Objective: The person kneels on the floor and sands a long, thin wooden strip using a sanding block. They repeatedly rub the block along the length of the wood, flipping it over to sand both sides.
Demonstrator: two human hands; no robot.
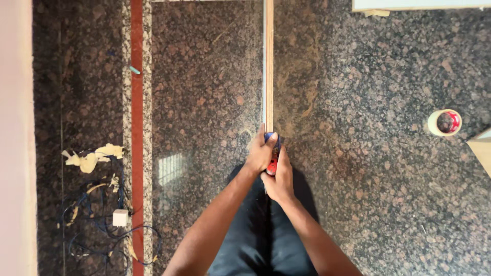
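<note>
head | left hand [261,151] and right hand [279,179] fingers clenched around red-blue tool [272,162] on wooden strip [269,66]

Tool: a small hand tool [272,162] with a blue upper part and a red lower part, mostly hidden inside two clasped hands; its exact kind cannot be told.
Tool position: pressed against the near end of the board's edge, in line with it.
Board: a long, thin wooden board [269,61], pale brown, standing on edge.
Board position: runs straight away from the viewer across the speckled granite floor, reaching the top of the view.
</note>
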